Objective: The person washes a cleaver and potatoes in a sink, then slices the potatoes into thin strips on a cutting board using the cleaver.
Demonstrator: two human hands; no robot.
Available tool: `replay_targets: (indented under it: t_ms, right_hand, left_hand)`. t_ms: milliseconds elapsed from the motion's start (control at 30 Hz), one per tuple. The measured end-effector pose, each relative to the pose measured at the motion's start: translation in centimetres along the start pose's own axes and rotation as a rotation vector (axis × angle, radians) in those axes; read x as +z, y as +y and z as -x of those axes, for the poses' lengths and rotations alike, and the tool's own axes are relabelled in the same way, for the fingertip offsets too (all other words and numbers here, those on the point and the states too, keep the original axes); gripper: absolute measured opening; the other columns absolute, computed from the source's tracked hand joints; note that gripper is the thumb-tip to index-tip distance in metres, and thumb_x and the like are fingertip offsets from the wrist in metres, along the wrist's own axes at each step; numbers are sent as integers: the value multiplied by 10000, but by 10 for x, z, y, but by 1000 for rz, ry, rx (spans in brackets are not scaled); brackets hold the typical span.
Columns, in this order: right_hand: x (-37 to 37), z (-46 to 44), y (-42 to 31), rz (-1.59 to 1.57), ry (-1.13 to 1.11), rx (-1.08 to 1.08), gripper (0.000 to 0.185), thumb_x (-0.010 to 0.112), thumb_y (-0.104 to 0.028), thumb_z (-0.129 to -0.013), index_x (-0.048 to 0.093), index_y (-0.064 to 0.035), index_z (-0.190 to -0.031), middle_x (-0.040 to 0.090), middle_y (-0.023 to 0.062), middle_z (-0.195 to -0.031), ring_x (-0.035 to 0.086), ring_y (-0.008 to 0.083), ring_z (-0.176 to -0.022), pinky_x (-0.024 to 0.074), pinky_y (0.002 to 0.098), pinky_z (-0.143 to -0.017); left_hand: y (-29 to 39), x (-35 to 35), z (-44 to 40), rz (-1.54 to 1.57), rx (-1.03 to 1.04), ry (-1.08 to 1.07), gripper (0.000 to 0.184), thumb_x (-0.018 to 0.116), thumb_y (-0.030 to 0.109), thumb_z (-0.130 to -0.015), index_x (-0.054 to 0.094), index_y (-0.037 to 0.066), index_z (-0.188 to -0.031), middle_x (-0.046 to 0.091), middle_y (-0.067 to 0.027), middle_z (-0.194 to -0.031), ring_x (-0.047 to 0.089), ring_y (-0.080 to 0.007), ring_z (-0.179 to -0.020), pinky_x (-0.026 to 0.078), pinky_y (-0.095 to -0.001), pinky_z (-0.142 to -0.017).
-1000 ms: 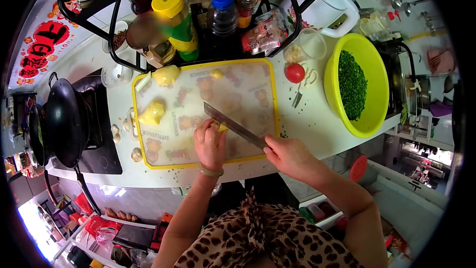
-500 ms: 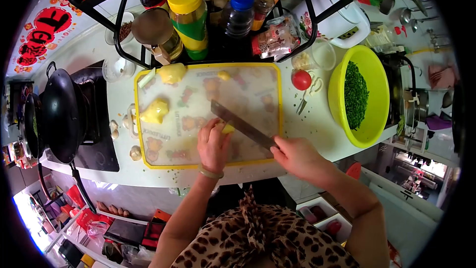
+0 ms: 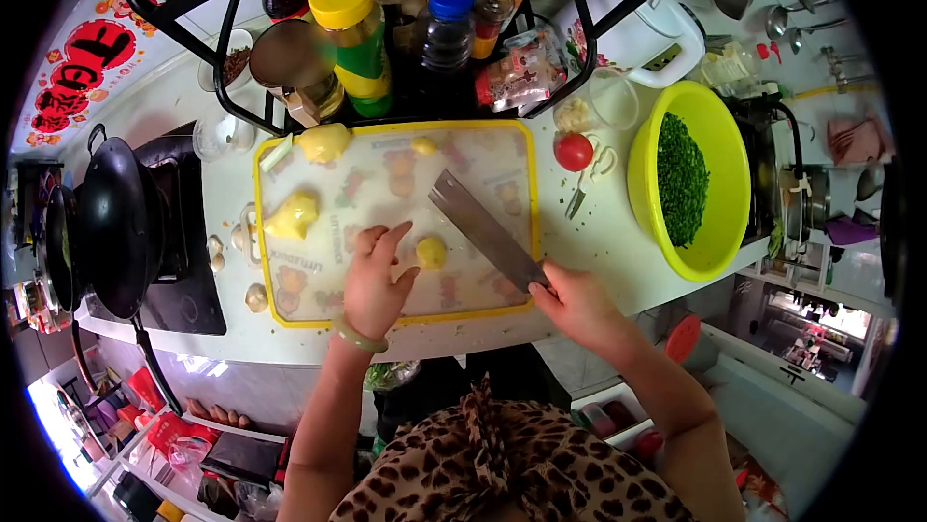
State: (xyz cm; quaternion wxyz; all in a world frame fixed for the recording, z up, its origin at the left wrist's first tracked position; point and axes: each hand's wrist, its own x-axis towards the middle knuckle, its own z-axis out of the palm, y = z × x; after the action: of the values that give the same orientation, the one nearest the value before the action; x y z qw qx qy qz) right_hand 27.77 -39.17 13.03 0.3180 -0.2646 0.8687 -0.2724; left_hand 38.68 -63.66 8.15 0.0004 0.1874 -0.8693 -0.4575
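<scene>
My right hand (image 3: 577, 305) grips the handle of a kitchen knife (image 3: 488, 232), whose broad blade slants up and left over the cutting board (image 3: 362, 310). Just left of the blade lies a small round piece of peeled ginger (image 3: 431, 253). My left hand (image 3: 379, 276) hovers beside that piece with fingers apart, holding nothing. Two larger peeled ginger knobs, one near the left edge (image 3: 292, 216) and one at the top left (image 3: 324, 142), rest on the board. A smaller ginger bit (image 3: 424, 145) sits near its far edge, and a pale green-white stalk (image 3: 276, 153) lies in the top left corner.
A lime-green bowl (image 3: 739, 184) of chopped greens stands on the right. Between it and the board are a tomato (image 3: 573, 151) and small scissors (image 3: 576, 201). Behind, a black rack (image 3: 224, 63) holds bottles. A wok (image 3: 118, 223) is at left, with garlic (image 3: 256, 297) nearby.
My left hand has let go of the ginger piece and moved left, its fingers spreading. The knife has shifted slightly right, away from the ginger, still in my right hand.
</scene>
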Motion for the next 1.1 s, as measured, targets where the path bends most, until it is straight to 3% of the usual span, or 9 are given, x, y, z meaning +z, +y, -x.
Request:
replay_targets:
  t_ms: [100, 167, 333, 500, 633, 767, 967, 1033, 1100]
  right_hand:
    - [7, 2, 0, -24, -18, -1, 203, 580, -176, -885, 471, -20, -816, 547, 180, -620, 557, 384, -573, 429, 450, -522]
    - [14, 2, 2, 12, -35, -16, 198, 579, -176, -885, 472, -20, -825, 546, 183, -622, 557, 389, -579, 429, 454, -525]
    - [23, 2, 3, 10, -32, -44, 199, 577, -176, -886, 466, -23, -824, 538, 190, -621, 549, 401, -585, 422, 468, -523]
    - [21, 1, 9, -68, -18, 7, 205, 570, -167, -886, 454, -25, -794, 524, 202, -607, 546, 408, -585, 418, 471, -516]
    - [19, -3, 8, -34, -7, 24, 203, 570, -165, -883, 454, -26, -793, 525, 204, -607, 546, 407, -581, 420, 467, -510]
    - [25, -7, 12, 4, 13, -17, 198, 587, -159, -877, 471, -13, -811, 526, 194, -610, 539, 377, -559, 414, 439, -507]
    - [26, -7, 6, 76, -29, -53, 174, 569, -174, -880, 482, -27, -844, 559, 190, -661, 571, 394, -623, 436, 473, -547]
    - [25, -6, 5, 59, -63, -34, 170, 566, -173, -881, 484, -27, -853, 563, 188, -672, 575, 391, -628, 439, 471, -550]
    - [25, -6, 4, 94, -52, -64, 162, 559, -171, -884, 484, -29, -859, 561, 186, -668, 574, 391, -618, 441, 471, -545]
  left_hand:
    - [-10, 7, 9, 56, 20, 23, 516, 707, 6, -667, 596, 125, -1157, 536, -131, -1131, 555, -310, -993, 490, -391, -828]
    - [-16, 15, 9, -110, 298, 32, 450, 718, 26, -670, 613, 122, -1097, 543, -109, -1135, 556, -305, -998, 489, -390, -830]
    - [-16, 34, 7, -132, 266, 160, 333, 700, 28, -689, 624, 119, -1000, 559, -85, -1112, 555, -301, -1000, 482, -390, -843]
    - [-40, 7, -29, 60, 474, -245, 314, 605, -98, -682, 652, 81, -936, 593, -100, -1160, 561, -298, -1055, 482, -369, -851]
    - [-29, -12, -33, 387, 215, -103, 396, 542, -173, -674, 660, 59, -972, 582, -120, -1214, 573, -291, -1078, 480, -338, -872]
    - [-11, 4, -8, 73, -33, 135, 377, 658, -58, -713, 627, 90, -1058, 551, -130, -1160, 576, -300, -987, 497, -347, -821]
    - [-23, 21, -15, -89, 159, 23, 369, 674, -54, -696, 605, 96, -1026, 536, -113, -1128, 608, -256, -773, 517, -339, -675]
    - [-26, 9, -22, -171, 536, -158, 397, 673, -56, -690, 606, 103, -1048, 542, -107, -1150, 618, -254, -747, 523, -328, -653]
    - [-17, 3, -14, -99, 398, -135, 393, 678, -52, -693, 612, 103, -1048, 551, -103, -1147, 622, -255, -761, 523, -327, -657]
